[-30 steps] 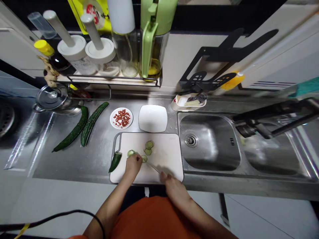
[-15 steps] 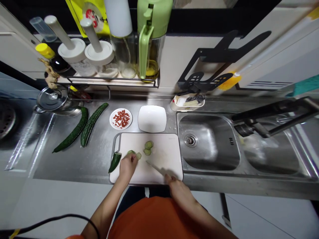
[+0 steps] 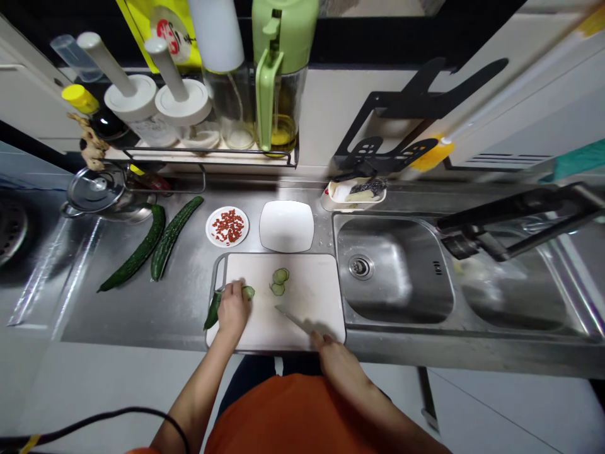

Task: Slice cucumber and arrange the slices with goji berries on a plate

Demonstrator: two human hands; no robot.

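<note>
My left hand (image 3: pixel 234 308) is at the left of the white cutting board (image 3: pixel 302 331), fingers curled down around a cucumber piece. A dark green cucumber end (image 3: pixel 212 311) shows beside the hand, its inner end covered. Pale-faced cut cucumber (image 3: pixel 248 292) shows just right of my fingers; how far it runs beneath them is hidden. Several thin cucumber slices (image 3: pixel 278 289) lie near the board's middle. In my right hand (image 3: pixel 331 350) is a knife (image 3: pixel 293 317), its handle wrapped by closed fingers. The blade lies low over the board, tip pointing up and left, apart from the slices.
Two whole cucumbers (image 3: pixel 174 236) lie left of the board. Behind it stand a small plate of chopped red bits (image 3: pixel 216 238) and a bare white dish (image 3: pixel 286 226). A double sink (image 3: pixel 397 271) with a black faucet (image 3: pixel 491 233) is on the right. Bottles crowd a rack (image 3: pixel 208 156) behind.
My left hand has moved left, from holding a thin slice out over the board to closing over the cucumber piece. The right hand and knife stay nearly where they were.
</note>
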